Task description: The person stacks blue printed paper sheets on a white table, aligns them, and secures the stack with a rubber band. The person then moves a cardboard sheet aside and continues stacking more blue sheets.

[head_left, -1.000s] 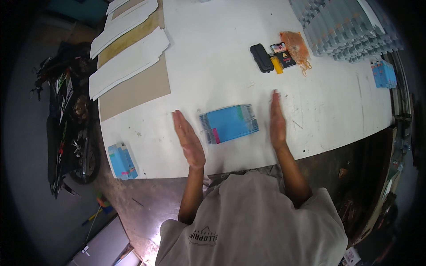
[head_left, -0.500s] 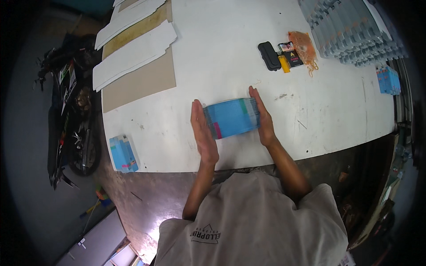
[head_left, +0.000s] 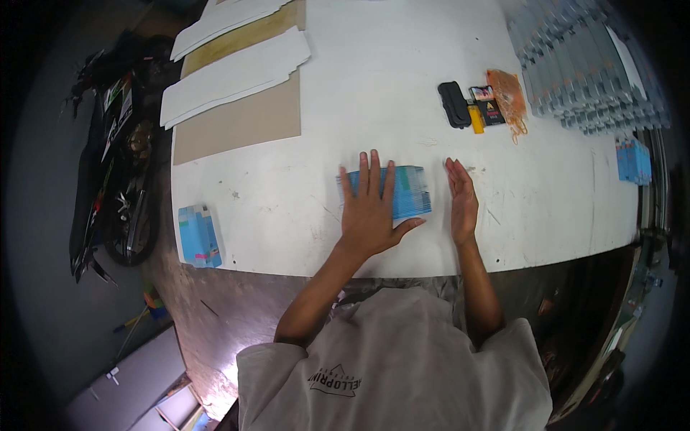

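A stack of blue printed flat pieces, perhaps folded cartons (head_left: pixel 412 192), lies on the white table (head_left: pixel 374 86) in front of me, with a green band near its right end. My left hand (head_left: pixel 366 205) rests flat over the stack's left part, fingers spread and thumb out to the right, hiding much of it. To the right, apart from the stack, my right hand (head_left: pixel 463 205) is held on edge with straight fingers and an empty palm turned toward it.
Blue bundles stand at the left front (head_left: pixel 200 237) and right edge (head_left: pixel 634 161). White cut sheets (head_left: pixel 230 79) lie on brown board (head_left: pixel 244 133). A black case (head_left: pixel 454 105), yellow lighter (head_left: pixel 476 120) and orange bag (head_left: pixel 508 97) sit near grey stacks (head_left: pixel 582 72). A motorcycle (head_left: pixel 118 172) stands left.
Both hands were pressing the stack's ends. My left hand has moved onto its top, and my right hand has come away to the right. The view has shifted slightly.
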The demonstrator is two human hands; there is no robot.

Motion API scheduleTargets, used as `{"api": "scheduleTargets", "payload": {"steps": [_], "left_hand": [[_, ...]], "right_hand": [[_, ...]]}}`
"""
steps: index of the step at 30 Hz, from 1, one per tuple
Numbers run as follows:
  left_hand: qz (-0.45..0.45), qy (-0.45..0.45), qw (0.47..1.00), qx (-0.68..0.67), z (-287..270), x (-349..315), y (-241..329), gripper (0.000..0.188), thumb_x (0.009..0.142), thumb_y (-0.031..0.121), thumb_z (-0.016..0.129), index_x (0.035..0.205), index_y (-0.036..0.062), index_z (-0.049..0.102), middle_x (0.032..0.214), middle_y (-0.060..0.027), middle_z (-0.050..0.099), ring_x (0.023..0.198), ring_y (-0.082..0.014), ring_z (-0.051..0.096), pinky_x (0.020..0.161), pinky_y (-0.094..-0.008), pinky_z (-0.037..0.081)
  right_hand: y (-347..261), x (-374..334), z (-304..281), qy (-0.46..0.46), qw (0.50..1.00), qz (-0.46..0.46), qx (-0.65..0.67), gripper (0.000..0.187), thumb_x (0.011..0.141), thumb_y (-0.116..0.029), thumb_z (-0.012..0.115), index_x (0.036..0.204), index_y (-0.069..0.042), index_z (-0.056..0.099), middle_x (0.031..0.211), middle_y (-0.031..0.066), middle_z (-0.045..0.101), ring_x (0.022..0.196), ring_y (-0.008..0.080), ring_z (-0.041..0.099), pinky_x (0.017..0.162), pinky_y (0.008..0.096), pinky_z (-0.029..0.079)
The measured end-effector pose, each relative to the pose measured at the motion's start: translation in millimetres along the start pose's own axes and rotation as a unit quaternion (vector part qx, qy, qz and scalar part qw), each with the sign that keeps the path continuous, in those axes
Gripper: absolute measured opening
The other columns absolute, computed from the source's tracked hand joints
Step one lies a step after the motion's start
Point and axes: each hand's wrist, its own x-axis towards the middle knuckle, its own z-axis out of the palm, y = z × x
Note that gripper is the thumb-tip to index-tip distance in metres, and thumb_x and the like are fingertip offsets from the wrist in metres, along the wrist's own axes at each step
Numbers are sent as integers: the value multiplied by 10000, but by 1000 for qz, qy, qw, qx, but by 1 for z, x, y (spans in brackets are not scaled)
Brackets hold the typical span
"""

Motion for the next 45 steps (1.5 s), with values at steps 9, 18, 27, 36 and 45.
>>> {"api": "scheduleTargets", "payload": {"steps": [9, 18, 27, 36, 45], "left_hand": [[-21, 18, 1000, -4, 7, 5, -1, 955, 926, 721, 606, 1481, -48, 487, 1329, -200, 547, 1224, -349, 499, 1096, -615, 319], [5, 34, 999, 2, 12, 9, -5, 697, 921, 623, 679, 1283, 30, 621, 1188, -126, 601, 1120, -334, 524, 987, -544, 365], [12, 76, 997, -8, 9, 7, -8, 1081, 787, 746, 746, 1475, -43, 474, 1308, -175, 569, 1204, -366, 529, 1067, -544, 364], [-12, -73, 997, -6, -7, 13, -8, 1140, 683, 531, 939, 1515, -42, 411, 1318, -212, 592, 1250, -373, 577, 1085, -538, 397], [-108, 74, 919, -371, -22, -6, 9, 1040, 664, 436, 1000, 1437, -45, 497, 1206, -212, 708, 1099, -328, 724, 944, -434, 577]], "right_hand": [[0, -2, 2, -23, 993, -31, -109, 726, 1084, -499, 418, 1516, 83, 458, 1486, 258, 555, 1449, 344, 475, 1248, 457, 269], [6, -3, 2, -7, 995, -40, -91, 703, 1096, -494, 396, 1488, 81, 490, 1418, 257, 604, 1386, 332, 528, 1216, 457, 311], [12, -7, -1, 10, 998, -44, -40, 650, 1091, -433, 423, 1481, 81, 502, 1363, 247, 639, 1332, 324, 568, 1180, 445, 354], [18, -7, -3, 3, 998, -58, -29, 632, 1119, -419, 405, 1481, 95, 465, 1324, 252, 642, 1233, 326, 624, 1129, 464, 418], [-23, -36, 73, 114, 943, 115, 290, 780, 1092, -608, 362, 1554, 20, 407, 1435, 158, 571, 1357, 243, 535, 1157, 443, 395]]}}
